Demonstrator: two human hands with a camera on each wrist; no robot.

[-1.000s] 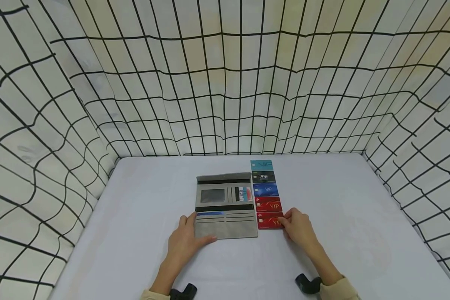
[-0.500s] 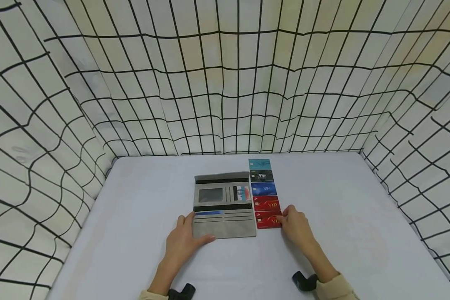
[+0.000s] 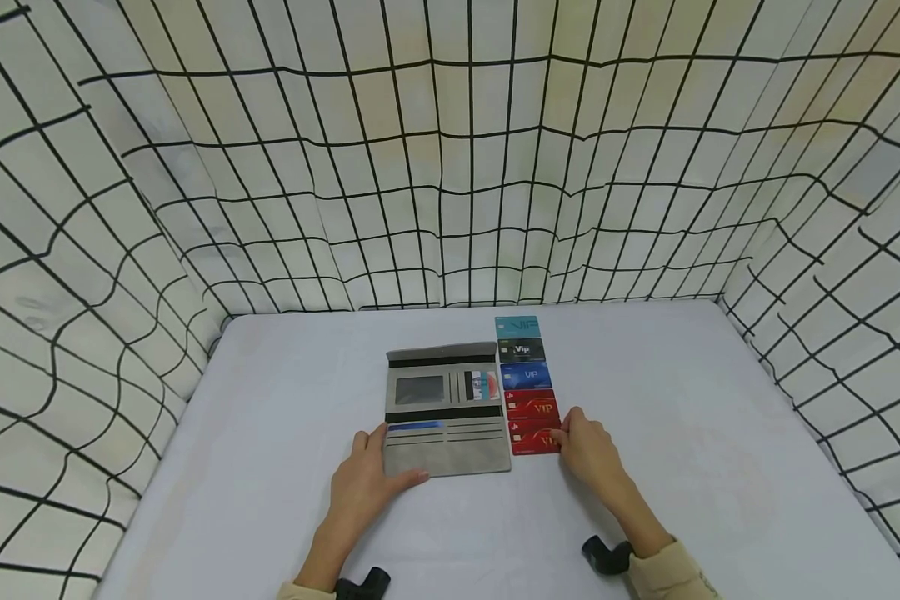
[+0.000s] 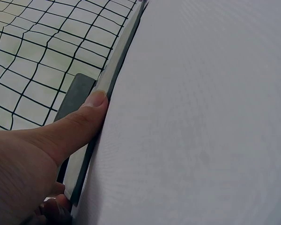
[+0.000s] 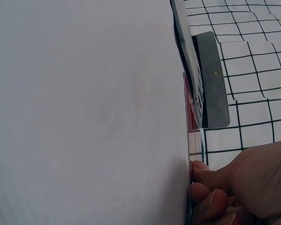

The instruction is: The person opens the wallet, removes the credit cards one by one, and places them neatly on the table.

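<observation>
A grey bifold wallet (image 3: 465, 461) lies spread open on the table. Its front left corner is held by my left hand (image 3: 360, 486), thumb along the front edge and fingers at the left side; the left wrist view shows the thumb (image 4: 86, 115) laid over that edge. Right of the wallet, several VIP cards form a column: teal (image 3: 517, 327), black (image 3: 521, 349), blue (image 3: 526, 375) and two red. My right hand (image 3: 592, 454) pinches the nearest red card (image 3: 528, 437) at its right edge, hiding part of its lettering. In the right wrist view the fingers (image 5: 208, 201) are bent.
A multicoloured card (image 3: 483, 386) sits in an upper wallet slot, and a blue card edge (image 3: 417, 426) shows in a lower one. A white cloth covers the table (image 3: 292, 367). Black-gridded white sheeting (image 3: 420, 208) surrounds its back and sides.
The head view has drifted slightly, shifting everything a little to the left in it. Both hands, the wallet and the cards keep their places relative to each other.
</observation>
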